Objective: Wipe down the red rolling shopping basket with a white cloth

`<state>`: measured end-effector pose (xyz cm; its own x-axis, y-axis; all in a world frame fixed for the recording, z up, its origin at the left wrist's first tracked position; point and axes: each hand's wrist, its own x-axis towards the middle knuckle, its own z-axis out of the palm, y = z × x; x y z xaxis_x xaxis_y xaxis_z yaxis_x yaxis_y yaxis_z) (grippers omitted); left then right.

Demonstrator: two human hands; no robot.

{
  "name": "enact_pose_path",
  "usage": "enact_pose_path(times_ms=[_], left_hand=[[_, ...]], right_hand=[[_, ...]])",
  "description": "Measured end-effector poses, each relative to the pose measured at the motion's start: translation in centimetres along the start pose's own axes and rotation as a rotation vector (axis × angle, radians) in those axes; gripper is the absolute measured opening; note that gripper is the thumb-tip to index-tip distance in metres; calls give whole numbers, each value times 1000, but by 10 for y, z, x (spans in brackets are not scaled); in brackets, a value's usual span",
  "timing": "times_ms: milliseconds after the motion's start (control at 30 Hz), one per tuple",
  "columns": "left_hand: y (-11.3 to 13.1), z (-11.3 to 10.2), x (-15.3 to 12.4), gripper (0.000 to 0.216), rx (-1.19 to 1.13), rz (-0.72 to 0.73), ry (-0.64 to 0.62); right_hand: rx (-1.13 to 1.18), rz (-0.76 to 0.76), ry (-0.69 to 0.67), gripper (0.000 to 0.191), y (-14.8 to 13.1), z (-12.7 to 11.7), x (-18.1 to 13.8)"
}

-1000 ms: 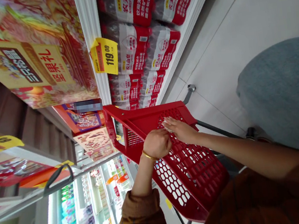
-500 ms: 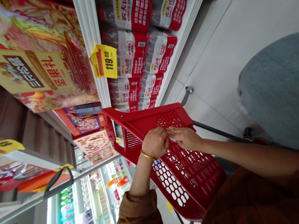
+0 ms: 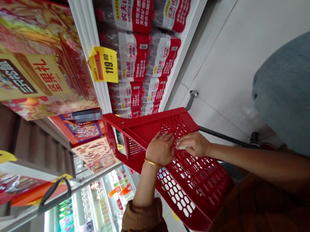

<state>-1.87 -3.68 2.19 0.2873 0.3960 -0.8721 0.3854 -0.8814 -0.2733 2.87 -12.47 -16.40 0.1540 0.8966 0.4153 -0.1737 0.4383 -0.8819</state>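
My left hand [image 3: 161,148], with a gold bangle at the wrist, has its fingers stretched out over the red plastic shopping cart [image 3: 147,126]; its palm is hidden. Close to its right, my right hand [image 3: 196,144] is closed on a small crumpled white piece, like tissue [image 3: 182,146], pinched between thumb and fingers. What lies inside the cart cannot be made out through its perforated red walls. Both hands are in front of this wall, and I cannot tell whether they touch it.
Shelves of red-labelled water bottle packs [image 3: 131,54] rise beside the cart. A yellow price tag [image 3: 103,65] hangs on the shelf edge near a nut gift box [image 3: 30,68]. Pale floor tiles [image 3: 221,56] and a denim-clad leg [image 3: 299,99] are at right.
The fingers of my left hand have straightened from a curl. My right hand's fingers have drawn in around the white piece, slightly apart from the left hand.
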Motion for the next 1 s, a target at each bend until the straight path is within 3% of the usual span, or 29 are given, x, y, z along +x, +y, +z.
enact_pose_path(times_ms=[167, 267, 400, 467, 700, 1000], left_hand=[[1, -2, -1, 41, -11, 11, 30], [3, -3, -2, 39, -20, 18, 29], [5, -4, -1, 36, -24, 26, 13], [5, -3, -1, 36, -25, 27, 12], [6, 0, -1, 35, -34, 29, 11], [6, -2, -1, 37, -31, 29, -4]], right_hand=[[-11, 216, 171, 46, 20, -8, 17], [-15, 328, 167, 65, 41, -3, 29], [36, 285, -36, 69, 57, 16, 29], [18, 257, -74, 67, 56, 23, 25], [-82, 210, -124, 68, 36, 20, 15], [-124, 184, -26, 56, 17, 16, -10]])
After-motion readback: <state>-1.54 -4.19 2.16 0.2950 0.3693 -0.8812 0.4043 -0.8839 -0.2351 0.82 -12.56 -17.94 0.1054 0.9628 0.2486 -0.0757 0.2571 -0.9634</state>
